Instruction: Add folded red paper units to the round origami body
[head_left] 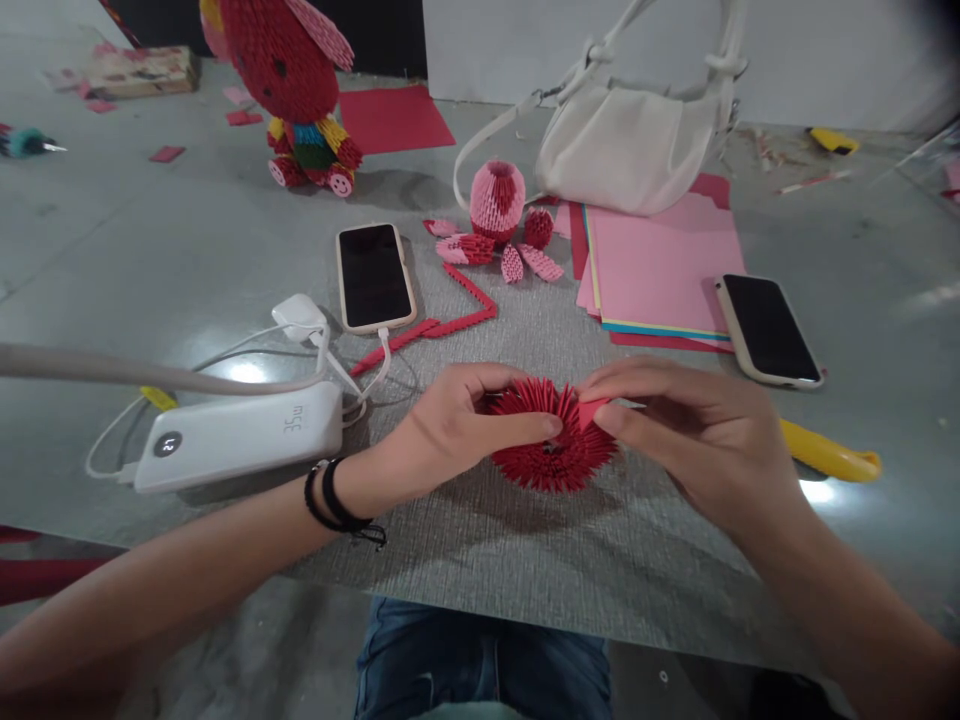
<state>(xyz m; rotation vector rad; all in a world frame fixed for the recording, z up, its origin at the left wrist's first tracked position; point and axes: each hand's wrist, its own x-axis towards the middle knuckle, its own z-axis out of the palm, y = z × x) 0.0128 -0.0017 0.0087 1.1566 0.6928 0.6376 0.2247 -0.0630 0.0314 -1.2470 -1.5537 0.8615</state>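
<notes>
A round red ring of folded paper pieces (555,452) sits on the grey mat near the table's front edge. My left hand (457,425) curls over its left side, with thumb and fingers gripping it. My right hand (686,435) pinches a small red folded paper piece (591,410) against the ring's upper right rim. Both hands meet over the ring and hide part of it.
Behind lie a phone on a cable (373,275), a white power bank (240,435), red paper strips (450,320), pink and red paper parts (496,200), coloured sheets (660,270), a second phone (769,328), a white bag (630,140), a paper figure (292,80) and a yellow tool (829,455).
</notes>
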